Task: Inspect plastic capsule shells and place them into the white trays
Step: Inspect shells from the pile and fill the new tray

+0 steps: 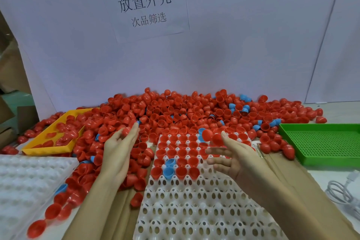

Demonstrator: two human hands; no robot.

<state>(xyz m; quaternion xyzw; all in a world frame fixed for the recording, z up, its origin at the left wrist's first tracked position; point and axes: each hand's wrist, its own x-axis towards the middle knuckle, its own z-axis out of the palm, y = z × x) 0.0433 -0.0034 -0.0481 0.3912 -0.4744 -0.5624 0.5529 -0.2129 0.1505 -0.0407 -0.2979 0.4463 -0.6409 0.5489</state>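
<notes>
Red plastic shells fill approx. the far third of the white tray [194, 210] under my hands; the near rows are all empty holes, so most of the work is left. Two blue shells [168, 169] sit among the red ones in the last filled row, w/ open side up. One more white tray [29, 181] lies beside my left forearm, no shells in its cups as far as I see.

My left hand [119, 147] is over the loose pile [175, 111], palm turned inward, fingers nearly straight, and its fingertips [134, 127] hold a red shell [127, 129]. It is blurred, so which way its opening points I cannot tell.

My right hand [231, 158] is above the far right part of the tray, fingers spread and relaxed, grasping nothing. Just beyond its thumb two red shells [212, 136] seem to be in the air or on the tray edge; I can't say which. They show the round side, no long axis.
</notes>
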